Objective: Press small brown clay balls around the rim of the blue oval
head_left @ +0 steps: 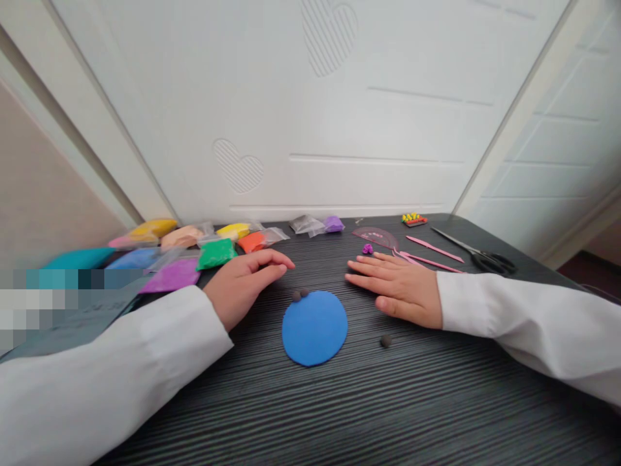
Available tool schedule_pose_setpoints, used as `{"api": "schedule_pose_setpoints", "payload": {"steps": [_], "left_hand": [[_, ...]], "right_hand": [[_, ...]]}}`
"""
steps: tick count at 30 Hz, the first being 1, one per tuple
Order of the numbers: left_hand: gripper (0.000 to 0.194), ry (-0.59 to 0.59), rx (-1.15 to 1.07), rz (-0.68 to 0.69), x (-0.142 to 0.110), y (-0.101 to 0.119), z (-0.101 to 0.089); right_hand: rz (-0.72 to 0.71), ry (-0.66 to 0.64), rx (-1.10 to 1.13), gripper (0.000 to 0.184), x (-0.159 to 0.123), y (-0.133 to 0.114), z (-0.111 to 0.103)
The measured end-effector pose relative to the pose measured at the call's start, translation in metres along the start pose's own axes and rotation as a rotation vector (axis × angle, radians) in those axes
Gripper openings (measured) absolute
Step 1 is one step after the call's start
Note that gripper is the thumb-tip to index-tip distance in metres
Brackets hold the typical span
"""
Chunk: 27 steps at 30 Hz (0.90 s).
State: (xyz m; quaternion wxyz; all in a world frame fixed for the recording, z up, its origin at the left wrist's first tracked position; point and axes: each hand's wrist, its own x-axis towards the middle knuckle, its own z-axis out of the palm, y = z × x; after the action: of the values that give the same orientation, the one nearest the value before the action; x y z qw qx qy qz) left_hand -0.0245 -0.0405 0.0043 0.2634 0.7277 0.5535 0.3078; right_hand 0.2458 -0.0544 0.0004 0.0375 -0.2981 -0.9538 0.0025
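A flat, round sheet of blue clay (315, 329) lies on the dark table between my hands. Two small dark clay balls (300, 295) touch its upper edge. My left hand (245, 281) rests to the left of them, thumb and index finger apart, holding nothing; its other fingers are mostly hidden. On the right, my right hand (395, 285) lies palm down with fingers stretched out, also holding nothing. A third dark ball (385, 341) sits below it. Just beyond its fingertips is a small purple clay piece (367, 248).
Bagged clay, including a green packet (217, 254) and a purple one (172, 276), crowds the left side. At the right lie a protractor (375, 237), pink clay tools (434, 248), black-handled scissors (485, 259) and a yellow-and-red piece (414, 220). A white panel (339, 129) rises behind the table.
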Motion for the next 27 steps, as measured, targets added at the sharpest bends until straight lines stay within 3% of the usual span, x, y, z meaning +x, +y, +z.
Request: {"api": "schedule_pose_setpoints", "payload": {"steps": [3,7,13,20,27], "left_hand": [[0.024,0.004,-0.003,0.002,0.000,0.001,0.000],[0.025,0.002,0.005,0.005,0.000,0.001,0.000],[0.025,-0.004,0.008,0.001,0.000,0.000,0.000],[0.024,-0.007,-0.007,0.006,-0.001,0.001,0.000],[0.023,-0.012,-0.034,-0.008,-0.001,-0.001,0.000]], "right_hand": [[-0.035,0.007,0.046,0.055,-0.007,-0.005,0.002],[-0.065,-0.010,0.083,0.054,0.004,-0.013,0.003],[0.008,0.023,0.036,0.053,0.002,0.003,0.004],[-0.066,0.005,0.063,0.057,-0.002,-0.009,0.005],[0.017,0.037,0.041,0.056,-0.013,0.003,0.004]]}}
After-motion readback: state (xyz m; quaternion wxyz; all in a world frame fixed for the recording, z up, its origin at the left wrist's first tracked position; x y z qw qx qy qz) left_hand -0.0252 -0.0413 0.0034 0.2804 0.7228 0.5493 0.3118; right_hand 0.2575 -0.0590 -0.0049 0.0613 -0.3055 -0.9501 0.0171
